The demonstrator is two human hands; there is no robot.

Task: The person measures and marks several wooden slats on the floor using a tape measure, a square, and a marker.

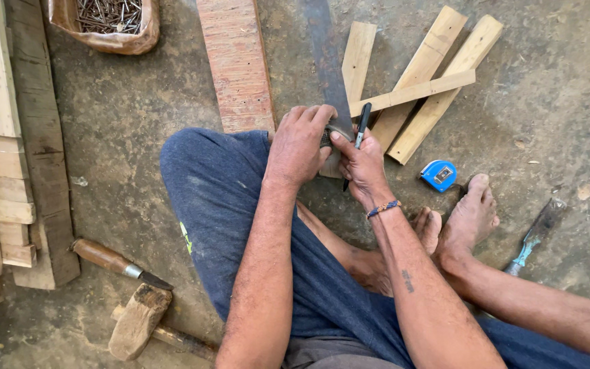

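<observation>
Open floor right of tape measure (439,175); crossed wood strips (421,85) block just above it, a foot (469,219) just below, chisel (537,234) further right

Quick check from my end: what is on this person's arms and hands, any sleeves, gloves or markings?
Both forearms are bare, with no sleeves and no gloves. The left hand carries nothing on its wrist or fingers. The right hand has a beaded bracelet at the wrist, blue beads with a few orange ones. A small dark tattoo sits on the right forearm. No rings or watch show.
</observation>
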